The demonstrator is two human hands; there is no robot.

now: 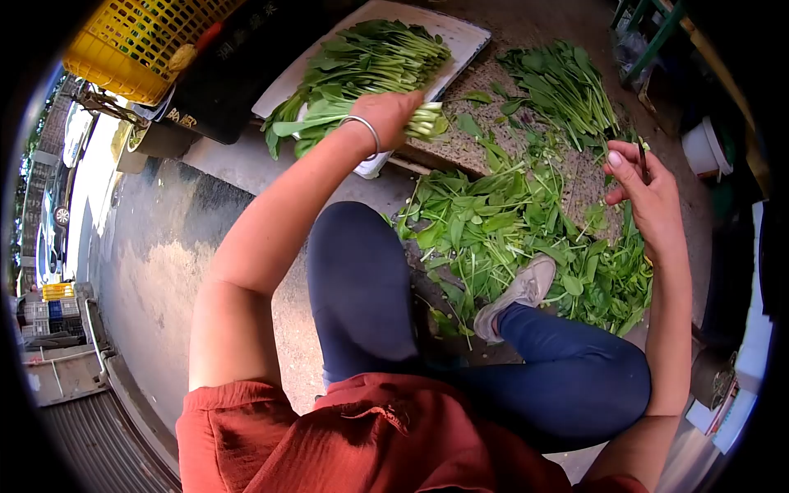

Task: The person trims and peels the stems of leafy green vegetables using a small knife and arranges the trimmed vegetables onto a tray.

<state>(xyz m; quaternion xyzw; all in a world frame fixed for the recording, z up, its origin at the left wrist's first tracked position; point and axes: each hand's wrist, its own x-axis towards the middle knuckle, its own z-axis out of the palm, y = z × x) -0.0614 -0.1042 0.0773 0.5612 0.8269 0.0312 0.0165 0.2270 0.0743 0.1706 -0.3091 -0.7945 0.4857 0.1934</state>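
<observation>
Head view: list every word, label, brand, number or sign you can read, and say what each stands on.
No text is readable with certainty.
Black object beside the yellow crate, upper marking: pale characters, too small and blurred to quote.
Same black object, lower marking near its edge: yellowish characters, also too blurred to quote.

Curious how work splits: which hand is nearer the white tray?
The left hand: it holds leafy greens at the near edge of the white tray; the right hand is well to its right.
</observation>
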